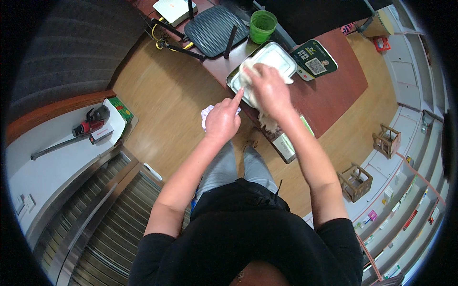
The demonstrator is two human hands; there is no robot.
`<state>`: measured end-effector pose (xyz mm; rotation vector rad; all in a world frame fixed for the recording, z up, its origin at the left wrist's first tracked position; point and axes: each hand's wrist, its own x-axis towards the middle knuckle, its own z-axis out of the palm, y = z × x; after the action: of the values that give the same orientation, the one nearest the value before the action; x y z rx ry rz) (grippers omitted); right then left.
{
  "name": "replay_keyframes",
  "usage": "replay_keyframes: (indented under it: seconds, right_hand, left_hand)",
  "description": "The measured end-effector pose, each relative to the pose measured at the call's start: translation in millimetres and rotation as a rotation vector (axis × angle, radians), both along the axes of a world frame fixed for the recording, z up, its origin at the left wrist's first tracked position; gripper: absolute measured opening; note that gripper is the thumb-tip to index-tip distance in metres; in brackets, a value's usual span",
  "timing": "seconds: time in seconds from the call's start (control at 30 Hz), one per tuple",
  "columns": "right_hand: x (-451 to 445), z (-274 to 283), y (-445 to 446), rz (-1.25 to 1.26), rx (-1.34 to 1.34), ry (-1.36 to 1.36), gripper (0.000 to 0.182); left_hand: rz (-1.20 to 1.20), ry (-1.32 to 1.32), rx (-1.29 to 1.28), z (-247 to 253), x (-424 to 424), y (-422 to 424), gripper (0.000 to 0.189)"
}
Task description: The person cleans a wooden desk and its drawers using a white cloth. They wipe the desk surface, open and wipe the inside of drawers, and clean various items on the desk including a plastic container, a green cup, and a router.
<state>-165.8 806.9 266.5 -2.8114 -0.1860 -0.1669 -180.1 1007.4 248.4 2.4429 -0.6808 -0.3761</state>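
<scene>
My right hand (270, 89) presses a cream cloth (249, 69) onto a shallow rectangular metal tray (275, 57) with a pale inside, which lies at the edge of the reddish-brown desk (332, 103). My left hand (223, 119) is just left of the tray, its index finger stretched to the tray's near left rim. A pale lilac cloth (205, 116) shows on both sides of the left hand, held under it by the curled fingers. Part of the tray is hidden by the right hand and the cream cloth.
Behind the tray stand a green plastic cup (263, 26) and a black router (215, 31) with antennas. A dark sign with a printed code (314, 60) lies to its right. A green and white box (285, 146) is at the desk's near edge. Wooden stools (355, 182) stand by the shelves.
</scene>
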Motion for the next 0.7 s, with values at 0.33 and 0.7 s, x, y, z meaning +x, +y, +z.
replay_keyframes:
  seconds: [0.33, 0.7]
  right_hand:
    - [-9, -8, 15, -0.158, -0.167, -0.014, 0.056]
    - [22, 1, -24, -0.215, -0.196, -0.047, 0.049]
  left_hand:
    - [0.002, -0.017, 0.015, 2, 0, -2, 0.083]
    - [-0.015, -0.003, 0.043, 0, -3, -1, 0.086]
